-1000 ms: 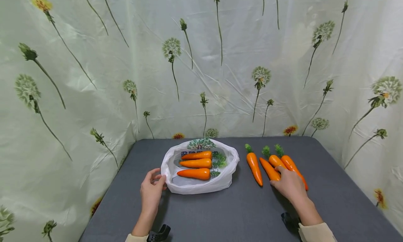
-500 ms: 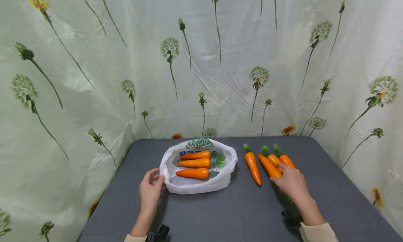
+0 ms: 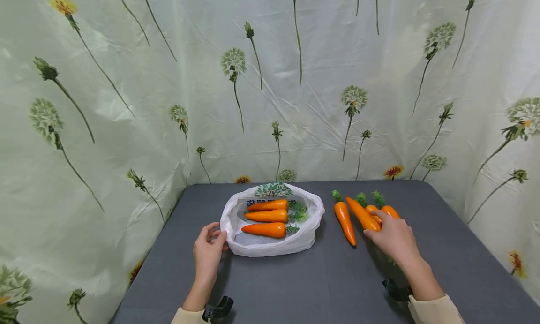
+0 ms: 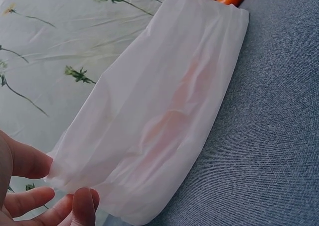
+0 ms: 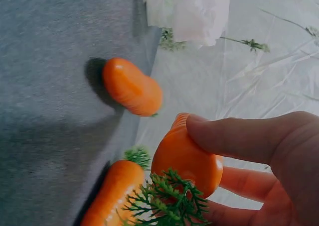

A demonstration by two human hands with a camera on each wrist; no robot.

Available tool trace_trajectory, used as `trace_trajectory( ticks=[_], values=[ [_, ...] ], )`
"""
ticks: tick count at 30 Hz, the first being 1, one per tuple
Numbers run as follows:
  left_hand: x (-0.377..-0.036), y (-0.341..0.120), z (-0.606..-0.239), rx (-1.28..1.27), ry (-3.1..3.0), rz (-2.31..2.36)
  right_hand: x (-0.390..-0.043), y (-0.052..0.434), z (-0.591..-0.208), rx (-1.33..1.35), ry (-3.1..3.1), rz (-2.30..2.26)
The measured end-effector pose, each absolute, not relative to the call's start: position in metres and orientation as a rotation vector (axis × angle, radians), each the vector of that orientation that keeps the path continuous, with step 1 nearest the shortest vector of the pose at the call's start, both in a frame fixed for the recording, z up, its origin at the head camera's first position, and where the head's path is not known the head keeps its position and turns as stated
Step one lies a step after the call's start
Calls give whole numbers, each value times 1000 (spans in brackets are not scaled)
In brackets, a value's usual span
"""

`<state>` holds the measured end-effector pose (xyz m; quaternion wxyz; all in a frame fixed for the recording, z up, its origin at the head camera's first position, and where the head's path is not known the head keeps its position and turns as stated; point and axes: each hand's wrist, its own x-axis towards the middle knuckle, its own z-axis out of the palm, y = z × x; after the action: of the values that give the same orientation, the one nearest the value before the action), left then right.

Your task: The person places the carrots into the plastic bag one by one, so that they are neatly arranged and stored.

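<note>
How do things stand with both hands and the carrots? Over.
Left hand pinches rim of white bag; right hand grips one carrot. Three carrots inside bag, three others on table. One loose carrot lies between held carrot and bag.

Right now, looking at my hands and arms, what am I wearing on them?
Your left hand and right hand are bare, with no gloves showing. A cream left sleeve and cream right sleeve stop short of the wrists. There's a curved black left wrist piece and a black right wrist piece.
</note>
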<state>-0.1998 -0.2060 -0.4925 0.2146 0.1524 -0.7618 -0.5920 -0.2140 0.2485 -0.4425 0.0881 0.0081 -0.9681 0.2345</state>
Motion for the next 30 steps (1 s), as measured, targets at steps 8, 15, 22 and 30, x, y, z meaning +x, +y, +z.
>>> trace_trajectory(
  ticks=[8, 15, 22, 30],
  values=[
    [-199, -206, -494, 409, -2119, -1657, -214, 235, -423, 54, -2847, 753],
    [-201, -204, -494, 404, -2131, -1656, -215, 218, -406, 97, -2767, 853],
    [-202, -205, -493, 399, -2111, -1667, -218, 196, -398, 139, -2721, 911],
    [-200, -206, -492, 393, -2118, -1676, -219, 168, -398, 208, -2635, 979]
  ],
)
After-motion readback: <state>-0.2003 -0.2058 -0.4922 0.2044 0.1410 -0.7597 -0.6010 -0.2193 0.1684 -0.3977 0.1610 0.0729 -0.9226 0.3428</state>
